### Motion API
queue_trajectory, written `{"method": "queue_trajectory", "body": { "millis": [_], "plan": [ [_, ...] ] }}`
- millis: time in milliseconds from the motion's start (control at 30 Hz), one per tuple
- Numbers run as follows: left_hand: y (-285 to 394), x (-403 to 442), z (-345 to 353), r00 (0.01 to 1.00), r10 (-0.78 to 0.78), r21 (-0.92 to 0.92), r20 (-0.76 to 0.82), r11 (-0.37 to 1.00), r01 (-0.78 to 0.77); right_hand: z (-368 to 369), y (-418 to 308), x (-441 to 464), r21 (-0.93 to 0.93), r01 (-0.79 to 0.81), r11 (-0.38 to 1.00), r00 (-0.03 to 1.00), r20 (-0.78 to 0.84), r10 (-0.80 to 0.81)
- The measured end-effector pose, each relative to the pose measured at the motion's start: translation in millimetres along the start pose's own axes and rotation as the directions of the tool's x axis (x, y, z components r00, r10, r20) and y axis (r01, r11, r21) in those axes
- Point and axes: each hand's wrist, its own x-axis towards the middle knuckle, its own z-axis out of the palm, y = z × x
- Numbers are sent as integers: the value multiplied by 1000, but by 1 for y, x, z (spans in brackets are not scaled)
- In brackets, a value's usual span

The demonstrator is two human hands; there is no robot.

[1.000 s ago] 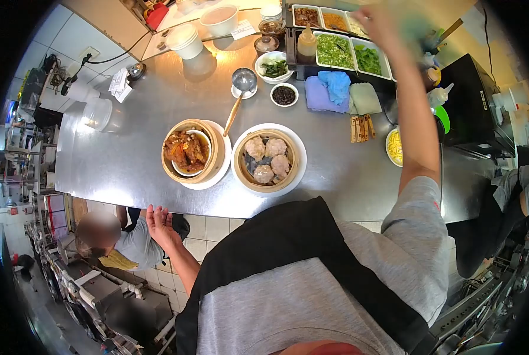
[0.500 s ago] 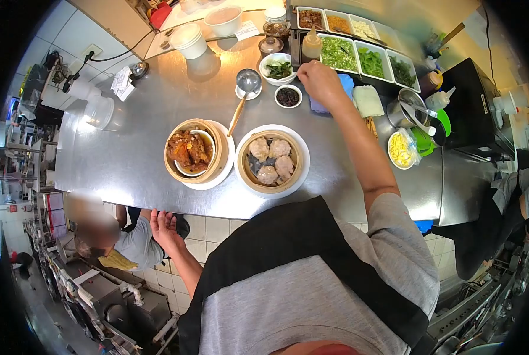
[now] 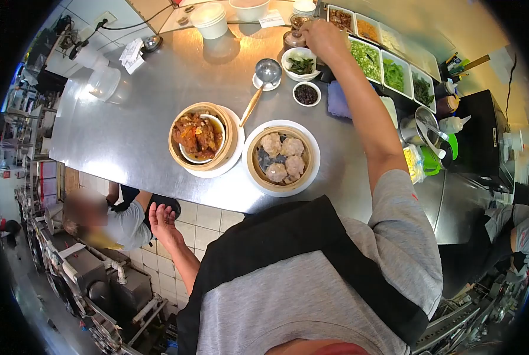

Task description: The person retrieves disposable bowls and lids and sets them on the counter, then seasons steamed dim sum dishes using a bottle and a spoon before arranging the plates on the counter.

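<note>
My right hand (image 3: 325,41) reaches to the far side of the steel counter, its fingers curled together beside a small lidded jar (image 3: 294,40). What the fingertips hold, if anything, is hidden. Just below are a white bowl of dark green leaves (image 3: 300,65) and a small dish of dark sauce (image 3: 306,93). Empty, with loosely bent fingers apart, my left hand (image 3: 164,222) hangs in the air off the counter's near edge. Nearer me, a bamboo steamer of dumplings (image 3: 282,158) sits on a white plate, left of which another steamer (image 3: 217,151) holds a bowl of brown sauced meat (image 3: 196,136).
A ladle (image 3: 268,71) rests on a small saucer. Trays of chopped greens (image 3: 365,58) line the back right, near a blue cloth (image 3: 339,99) and a metal pot (image 3: 417,125). White tubs (image 3: 209,22) stand at the back. Another person (image 3: 125,222) is beyond the left edge.
My right hand has moved farther away, from beside the leaf bowl to the lidded jar behind it. My left hand stays off the counter edge. The view has shifted slightly.
</note>
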Motion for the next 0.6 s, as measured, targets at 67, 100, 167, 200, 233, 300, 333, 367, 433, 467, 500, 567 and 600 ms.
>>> {"method": "queue_trajectory", "body": {
  "millis": [67, 100, 167, 200, 233, 300, 333, 367, 433, 467, 500, 567, 600],
  "plan": [
    [-3, 1, 1, 1000, -6, -1, 4, 1000, 6, -12, 0, -3, -4, -31, 1000, 1000, -3, 31],
    [-3, -1, 5, 1000, -17, -18, 5, 1000, 17, -10, 7, -2, -37, -9, 999, 1000, -28, 8],
    [-5, 0, 10, 1000, -24, -13, 11, 1000, 24, -12, 15, -8, -27, 17, 999, 997, -75, -19],
    [-6, 0, 12, 1000, -26, -11, 15, 1000, 26, -14, 17, -14, -8, 8, 1000, 998, -60, -8],
    [-7, 3, 13, 999, -33, -4, 27, 999, 33, -18, 17, -23, 9, -2, 1000, 999, -49, 2],
    [-8, 6, 16, 999, -39, 6, 33, 999, 39, -25, 20, -38, 33, -3, 999, 999, -43, 5],
    [-7, 8, 18, 999, -40, 10, 35, 999, 40, -26, 23, -47, 34, 2, 999, 998, -69, 0],
    [-6, 9, 20, 998, -39, 8, 40, 999, 39, -26, 26, -57, 37, 8, 999, 995, -95, -4],
    [-3, 9, 23, 998, -39, 6, 51, 999, 38, -27, 31, -75, 43, 3, 999, 993, -122, 3],
    [-3, 10, 24, 998, -34, 11, 55, 999, 34, -28, 34, -84, 46, -8, 999, 992, -123, 14],
    [-5, 12, 24, 998, -30, 15, 59, 999, 30, -29, 36, -93, 48, -20, 999, 992, -124, 26],
    [-4, 12, 26, 998, -29, 19, 63, 999, 28, -31, 38, -109, 93, -62, 994, 993, -91, 71],
    [-3, 11, 28, 998, -32, 19, 62, 999, 30, -31, 39, -117, 115, -84, 990, 993, -74, 93]
  ]
}}
